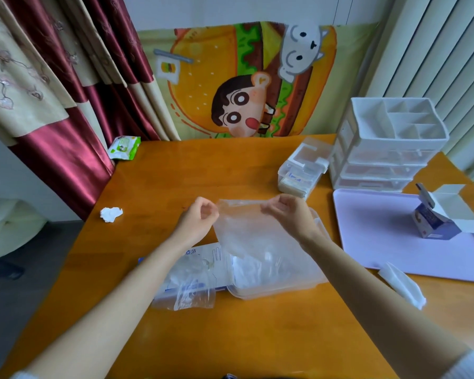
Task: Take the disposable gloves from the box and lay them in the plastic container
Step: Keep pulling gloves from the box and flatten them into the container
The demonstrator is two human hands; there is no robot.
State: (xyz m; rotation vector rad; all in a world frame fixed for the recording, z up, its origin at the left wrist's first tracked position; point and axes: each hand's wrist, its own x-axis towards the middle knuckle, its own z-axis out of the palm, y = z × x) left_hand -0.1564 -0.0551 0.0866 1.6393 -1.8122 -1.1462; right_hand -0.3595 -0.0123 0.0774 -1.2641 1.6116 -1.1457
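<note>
**One glove [246, 228] held over one container [316, 283]**

Two hands were at work. The left hand [200, 217] and the right hand [288, 212] each pinched a top corner of the one clear glove, fingers curled on the film. The glove hung above the container, its top edge running 9 to 3 and its long axis 12 to 6. Which end bore the fingers could not be told. One box [203, 253] lay flat on the table [230, 337] at the container's 9 o'clock, with a clump of gloves [192, 294] spilling toward 6.
</note>
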